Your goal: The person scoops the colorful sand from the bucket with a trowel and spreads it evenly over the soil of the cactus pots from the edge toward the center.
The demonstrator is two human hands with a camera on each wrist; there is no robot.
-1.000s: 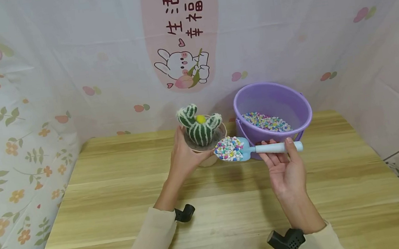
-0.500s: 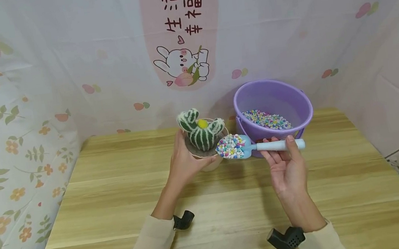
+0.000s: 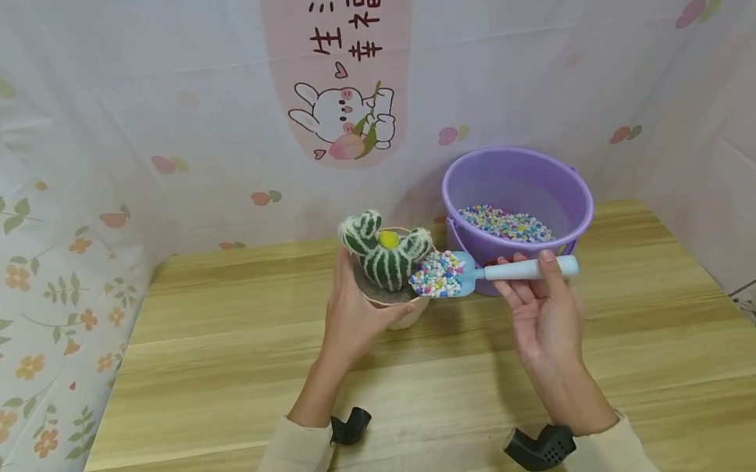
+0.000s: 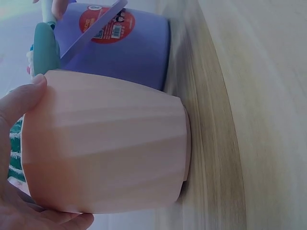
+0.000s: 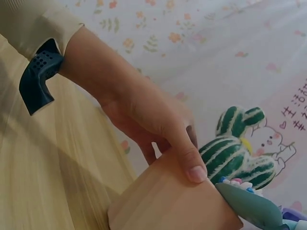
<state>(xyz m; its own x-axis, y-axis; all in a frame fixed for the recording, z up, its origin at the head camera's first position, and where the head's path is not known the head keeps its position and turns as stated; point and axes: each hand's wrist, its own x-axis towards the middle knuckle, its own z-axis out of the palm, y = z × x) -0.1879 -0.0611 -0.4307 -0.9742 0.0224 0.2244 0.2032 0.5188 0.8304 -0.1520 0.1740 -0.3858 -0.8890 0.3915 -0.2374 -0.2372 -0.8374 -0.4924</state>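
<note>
My left hand grips the rim of a pale peach flowerpot, thumb on the near side and fingers round the far side. A green-and-white knitted cactus with a yellow tuft stands in it, in grey filling. My right hand holds a light blue hand trowel by its handle, palm turned up. Colourful pebbles heap its blade, whose tip overlaps the pot's right rim. In the right wrist view the trowel blade sits right at the rim, beside the cactus.
A purple bucket stands behind the trowel at the back right, with more colourful pebbles inside and its handle hanging down. The wooden table meets a printed cloth backdrop at its back edge.
The potted cactus has shifted slightly right and toward me with my left hand. The trowel is nearly still, its tip now overlapping the pot's rim; its pebbles stay on the blade.
</note>
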